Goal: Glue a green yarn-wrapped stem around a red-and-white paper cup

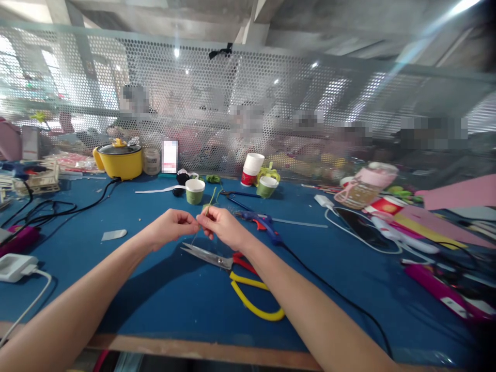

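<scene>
Green yarn sticks up from the fingers of my right hand, which is closed in a pinch on it. My left hand meets it fingertip to fingertip, also pinched on the yarn, and a thin strand hangs below the fingers. Just under my hands lie large scissors with red and yellow handles, blades apart, partly behind my right forearm. Beyond my hands stands a green and white paper cup, and a small bundle of green yarn lies behind it.
A blue glue gun and pliers lie right of my hands. A second green cup and stacked cups stand behind. A yellow pot and lit phone stand at the back left. Cables cross both sides.
</scene>
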A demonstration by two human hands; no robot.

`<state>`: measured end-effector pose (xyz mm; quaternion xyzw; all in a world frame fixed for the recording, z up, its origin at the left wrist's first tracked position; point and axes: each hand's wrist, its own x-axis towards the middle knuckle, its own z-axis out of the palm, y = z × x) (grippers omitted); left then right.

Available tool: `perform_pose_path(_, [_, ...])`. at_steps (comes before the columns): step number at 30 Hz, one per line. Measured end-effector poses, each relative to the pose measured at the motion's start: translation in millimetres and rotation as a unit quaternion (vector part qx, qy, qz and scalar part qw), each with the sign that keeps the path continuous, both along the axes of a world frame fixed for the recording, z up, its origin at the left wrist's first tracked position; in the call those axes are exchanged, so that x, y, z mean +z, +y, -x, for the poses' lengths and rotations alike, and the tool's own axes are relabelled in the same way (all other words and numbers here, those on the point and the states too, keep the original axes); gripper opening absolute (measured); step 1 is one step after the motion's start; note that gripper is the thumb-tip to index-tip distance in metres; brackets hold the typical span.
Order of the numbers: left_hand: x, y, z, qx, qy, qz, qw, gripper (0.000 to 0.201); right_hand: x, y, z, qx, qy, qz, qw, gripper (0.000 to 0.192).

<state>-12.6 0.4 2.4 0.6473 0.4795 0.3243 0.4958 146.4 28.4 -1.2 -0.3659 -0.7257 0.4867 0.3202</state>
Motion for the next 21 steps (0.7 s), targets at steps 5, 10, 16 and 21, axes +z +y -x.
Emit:
perform_pose_path(5, [5.6,-3.7,-0.7,0.018,0.036,-0.031,0.999,0.018,0.9,-2.5,1.3,-0.045,-0.033,-0.031,0.998,0.022])
perform_pose_path(10, [3.7,-3.1,-1.2,0.019,0.042,-0.04,0.998,0.018,2.1,-6.3,2.6,-0.078,-0.073,-0.059,0.993,0.023])
perform_pose_path(16, [-1.3,-0.8,-3.0,0.019,0.035,-0.045,0.998,0.019,0.5,-5.8,4.3,-0.106,-0.085,-0.111,0.984,0.025])
perform_pose_path(21, [-3.5,-0.2,-5.8,0.029,0.016,-0.042,0.999,0.019,-0.9,-5.8,4.2,-0.105,-0.082,-0.109,0.985,0.028])
